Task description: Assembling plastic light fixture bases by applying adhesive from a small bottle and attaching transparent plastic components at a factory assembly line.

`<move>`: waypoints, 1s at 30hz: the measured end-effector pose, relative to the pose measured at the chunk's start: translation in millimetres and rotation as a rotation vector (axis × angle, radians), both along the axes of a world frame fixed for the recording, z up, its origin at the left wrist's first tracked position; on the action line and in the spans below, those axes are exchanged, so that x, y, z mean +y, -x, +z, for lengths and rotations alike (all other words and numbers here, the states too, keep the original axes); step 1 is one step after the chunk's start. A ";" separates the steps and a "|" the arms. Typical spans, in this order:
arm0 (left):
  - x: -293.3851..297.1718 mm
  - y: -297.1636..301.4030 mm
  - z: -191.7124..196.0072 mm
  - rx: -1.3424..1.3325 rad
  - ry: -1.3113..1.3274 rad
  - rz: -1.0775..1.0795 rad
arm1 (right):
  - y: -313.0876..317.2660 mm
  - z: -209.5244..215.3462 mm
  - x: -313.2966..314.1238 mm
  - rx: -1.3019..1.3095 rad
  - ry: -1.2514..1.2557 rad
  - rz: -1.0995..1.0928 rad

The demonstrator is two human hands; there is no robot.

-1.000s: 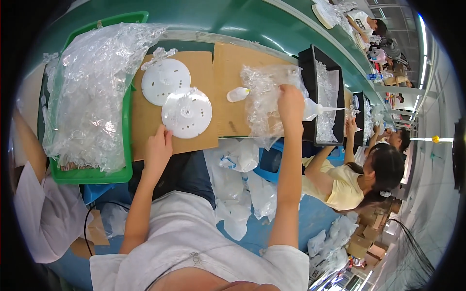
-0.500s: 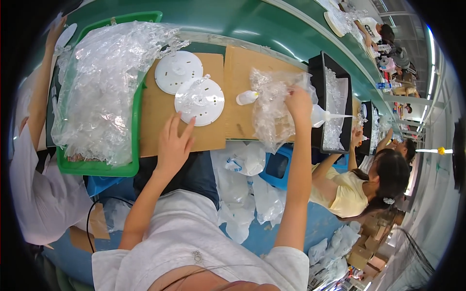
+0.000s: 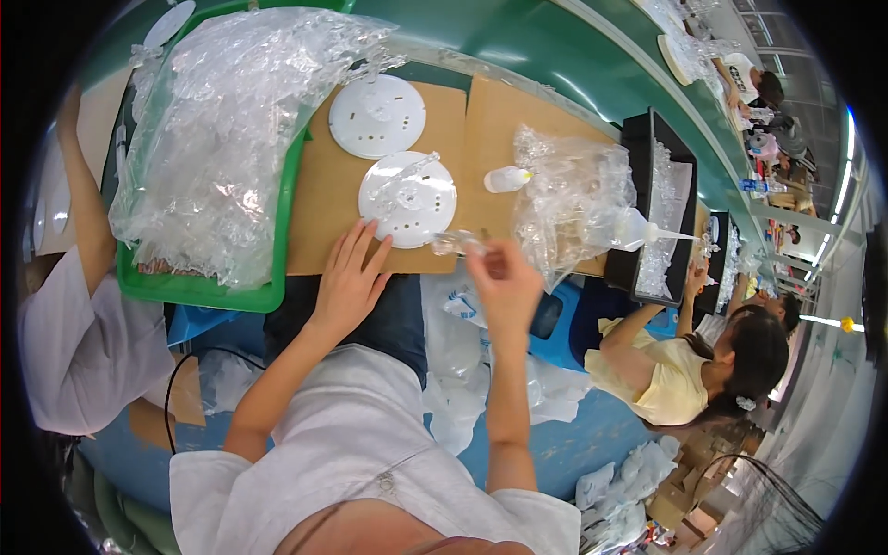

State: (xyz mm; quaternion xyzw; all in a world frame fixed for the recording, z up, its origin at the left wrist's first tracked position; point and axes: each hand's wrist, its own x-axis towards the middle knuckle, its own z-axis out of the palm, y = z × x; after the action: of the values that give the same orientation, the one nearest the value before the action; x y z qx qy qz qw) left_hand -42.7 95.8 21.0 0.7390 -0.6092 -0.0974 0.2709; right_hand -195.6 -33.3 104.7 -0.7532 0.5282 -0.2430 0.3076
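Note:
My left hand (image 3: 348,285) is open, its outstretched fingertips resting at the lower edge of a round white plate (image 3: 427,202) with small holes. A clear plastic piece lies across that plate's middle. Behind it a second round white plate (image 3: 356,134) lies flat. My right hand (image 3: 505,282) pinches a small clear plastic piece (image 3: 451,242) just right of the near plate; its exact shape is hard to make out. Further right lie a small white bottle (image 3: 504,179) with a yellowish tip and a crumpled clear plastic bag (image 3: 564,199).
Brown cardboard (image 3: 310,217) covers the worktop. At left stands a green tray (image 3: 290,203) heaped with clear bags; at right, a black bin (image 3: 686,153) of clear pieces. A pointed-nozzle bottle (image 3: 631,229) is beside the bin. Co-workers sit on both sides.
My right hand has left the clear bag and come left toward the near plate, now with a small clear piece in its fingers. My left hand stays by the plate; the whole view has shifted.

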 end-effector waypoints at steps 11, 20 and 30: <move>5.8 -4.7 -7.7 0.101 0.101 -0.006 | -50.7 -45.3 -4.0 0.047 0.001 0.205; 2.5 -7.7 -5.9 0.050 0.050 -0.053 | -44.0 -55.5 -4.2 0.048 0.008 0.280; -5.8 -4.1 -6.6 -0.061 0.007 -0.055 | -32.6 -59.6 -4.4 0.020 -0.117 0.270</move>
State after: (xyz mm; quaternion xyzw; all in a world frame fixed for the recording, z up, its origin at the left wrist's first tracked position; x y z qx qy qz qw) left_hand -38.6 90.1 14.4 0.7234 -0.6378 -0.0800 0.2520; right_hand -162.9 -37.7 45.1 -0.8005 0.4385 -0.1605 0.3757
